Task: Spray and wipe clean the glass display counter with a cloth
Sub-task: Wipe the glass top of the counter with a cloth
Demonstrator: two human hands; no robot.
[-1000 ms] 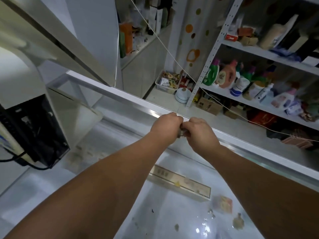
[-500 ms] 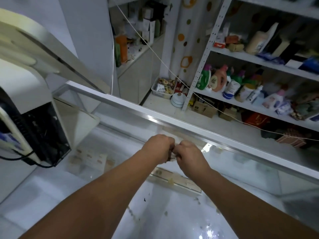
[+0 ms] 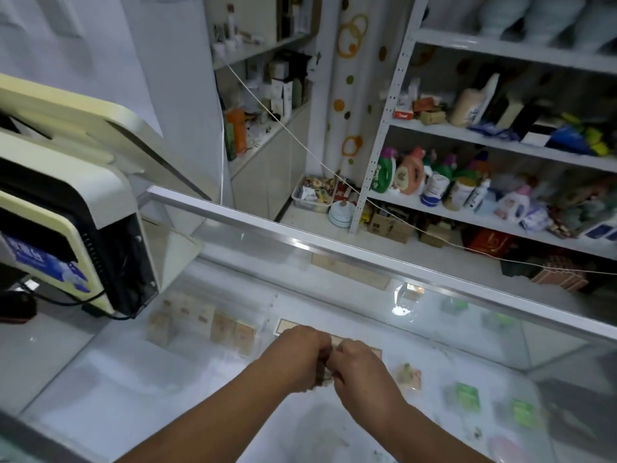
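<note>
The glass display counter (image 3: 140,379) fills the lower half of the view, with a metal rail (image 3: 300,243) along its far edge. Small packets and boxes show through the glass. My left hand (image 3: 300,354) and my right hand (image 3: 359,372) are side by side above the glass near the middle. Both grip a small bunched cloth (image 3: 323,379), of which only a brownish scrap shows between the knuckles. No spray bottle is in sight.
A cream and black monitor (image 3: 76,228) with cables stands on the counter's left end. Beyond the rail are white shelves (image 3: 500,142) with detergent bottles, a floor basket (image 3: 312,195), cardboard boxes and a taut string (image 3: 300,142).
Both hands, still together on the cloth, have drawn back from the far metal rail toward me over the glass. The camera has tilted up, showing more shelves.
</note>
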